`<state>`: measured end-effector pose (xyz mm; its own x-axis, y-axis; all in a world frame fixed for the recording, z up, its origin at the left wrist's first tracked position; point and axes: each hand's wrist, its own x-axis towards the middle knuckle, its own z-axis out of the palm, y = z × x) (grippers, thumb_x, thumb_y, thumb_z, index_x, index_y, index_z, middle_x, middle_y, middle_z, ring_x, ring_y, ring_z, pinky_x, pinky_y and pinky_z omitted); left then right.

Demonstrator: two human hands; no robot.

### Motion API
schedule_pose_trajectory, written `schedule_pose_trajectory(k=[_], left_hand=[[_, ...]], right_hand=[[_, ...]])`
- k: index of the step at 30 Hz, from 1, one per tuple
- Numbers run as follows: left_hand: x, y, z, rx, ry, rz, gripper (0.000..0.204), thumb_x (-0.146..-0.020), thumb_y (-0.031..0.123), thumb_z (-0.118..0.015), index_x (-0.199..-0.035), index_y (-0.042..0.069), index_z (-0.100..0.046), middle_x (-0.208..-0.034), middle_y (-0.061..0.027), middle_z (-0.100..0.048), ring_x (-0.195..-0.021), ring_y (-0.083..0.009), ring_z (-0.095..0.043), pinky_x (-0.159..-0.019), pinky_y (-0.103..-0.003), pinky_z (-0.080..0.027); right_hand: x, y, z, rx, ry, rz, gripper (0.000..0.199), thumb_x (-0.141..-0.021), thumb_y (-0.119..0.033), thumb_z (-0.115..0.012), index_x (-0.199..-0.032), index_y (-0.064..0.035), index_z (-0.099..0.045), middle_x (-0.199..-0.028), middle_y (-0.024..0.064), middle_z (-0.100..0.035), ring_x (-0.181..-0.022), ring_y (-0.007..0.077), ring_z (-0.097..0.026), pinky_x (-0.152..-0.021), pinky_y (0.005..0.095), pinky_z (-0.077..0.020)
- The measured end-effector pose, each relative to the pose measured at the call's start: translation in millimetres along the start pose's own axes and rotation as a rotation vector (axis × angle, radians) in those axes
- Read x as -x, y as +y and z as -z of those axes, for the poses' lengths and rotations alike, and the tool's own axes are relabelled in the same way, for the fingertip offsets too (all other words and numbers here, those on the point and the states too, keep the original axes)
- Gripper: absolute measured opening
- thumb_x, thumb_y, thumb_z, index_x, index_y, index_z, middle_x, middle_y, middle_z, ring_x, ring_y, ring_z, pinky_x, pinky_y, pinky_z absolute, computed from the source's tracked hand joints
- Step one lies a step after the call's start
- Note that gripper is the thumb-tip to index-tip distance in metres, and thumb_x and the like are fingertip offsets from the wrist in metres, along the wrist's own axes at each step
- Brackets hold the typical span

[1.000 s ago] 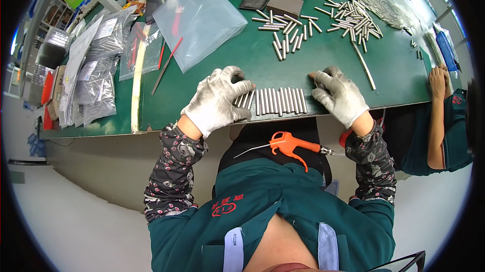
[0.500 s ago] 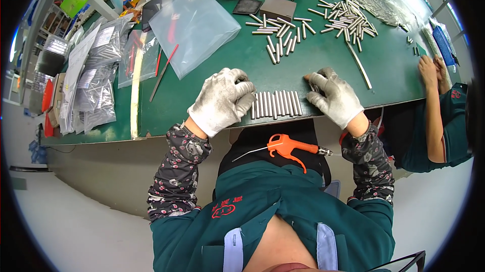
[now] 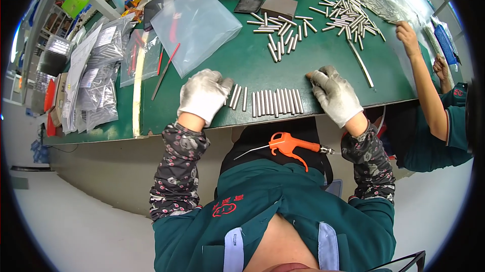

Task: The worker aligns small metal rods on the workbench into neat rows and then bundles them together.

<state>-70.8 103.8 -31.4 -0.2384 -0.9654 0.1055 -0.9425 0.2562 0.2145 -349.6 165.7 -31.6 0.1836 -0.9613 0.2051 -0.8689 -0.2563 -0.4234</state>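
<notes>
Metal rods (image 3: pixel 275 102) lay side by side in a neat row near the front edge of the green table (image 3: pixel 252 64), between the two gloved hands. Left hand (image 3: pixel 203 95) rested flat on the table at the row's left end, fingers loosely curled, touching the two or three rods that stood slightly apart from the rest; it gripped nothing. Right hand (image 3: pixel 334 93) lay palm down just beside the right end of the row, fingers spread, holding nothing. More loose rods (image 3: pixel 303 21) were scattered farther back. A clear plastic bag (image 3: pixel 196 24) lay behind the left hand. An orange air blow gun (image 3: pixel 289 144) hung below the table edge. Another person's arm (image 3: pixel 422 77) reached onto the table at the right.
</notes>
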Motion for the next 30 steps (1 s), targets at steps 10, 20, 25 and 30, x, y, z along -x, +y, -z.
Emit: schedule_pose_trajectory(k=[10, 20, 25, 30], left_hand=[[19.3, 8.5, 6.7, 0.328, -0.13, -0.383, 0.07, -0.055, 0.025, -0.08, -0.115, 0.003, -0.052, -0.111, -0.0163, -0.05, -0.099, -0.0318, -0.054, -0.083, -0.038, -0.047], [27.5, 13.5, -1.8, 0.415, -0.117, -0.413, 0.062, -0.053, 0.018, -0.081, -0.108, 0.005, -0.056, -0.105, -0.0133, -0.052, -0.094, -0.0322, -0.056, -0.08, -0.038, -0.048], [33.0, 14.5, -3.6, 0.36, -0.032, -0.468, 0.058, -0.058, 0.026, -0.08, -0.108, 0.007, -0.056, -0.105, -0.0122, -0.052, -0.092, -0.0315, -0.056, -0.079, -0.039, -0.047], [37.4, 18.5, -7.6, 0.346, 0.031, -0.452, 0.054, -0.06, 0.025, -0.078, -0.106, 0.006, -0.057, -0.103, -0.0118, -0.053, -0.09, -0.0308, -0.057, -0.077, -0.039, -0.048]], right_hand=[[-2.7, -15.1, 13.2, -0.084, -0.222, 0.113, 0.06, -0.061, -0.028, -0.074, -0.112, -0.0017, -0.054, -0.11, 0.0188, -0.05, -0.096, 0.0368, -0.056, -0.081, 0.0415, -0.0472], [-5.2, -17.1, 3.9, -0.072, -0.247, 0.123, 0.056, -0.062, -0.018, -0.074, -0.111, -0.0029, -0.053, -0.106, 0.017, -0.051, -0.096, 0.0365, -0.055, -0.082, 0.0413, -0.046], [0.2, -27.1, 0.7, -0.106, -0.184, 0.067, 0.061, -0.06, -0.021, -0.076, -0.114, -0.0048, -0.054, -0.11, 0.0173, -0.05, -0.101, 0.0364, -0.053, -0.085, 0.0405, -0.0455], [-9.2, -32.1, 13.0, -0.063, -0.299, 0.078, 0.05, -0.066, -0.029, -0.072, -0.108, -0.0088, -0.058, -0.104, 0.0147, -0.054, -0.094, 0.0345, -0.056, -0.08, 0.0408, -0.0471]])
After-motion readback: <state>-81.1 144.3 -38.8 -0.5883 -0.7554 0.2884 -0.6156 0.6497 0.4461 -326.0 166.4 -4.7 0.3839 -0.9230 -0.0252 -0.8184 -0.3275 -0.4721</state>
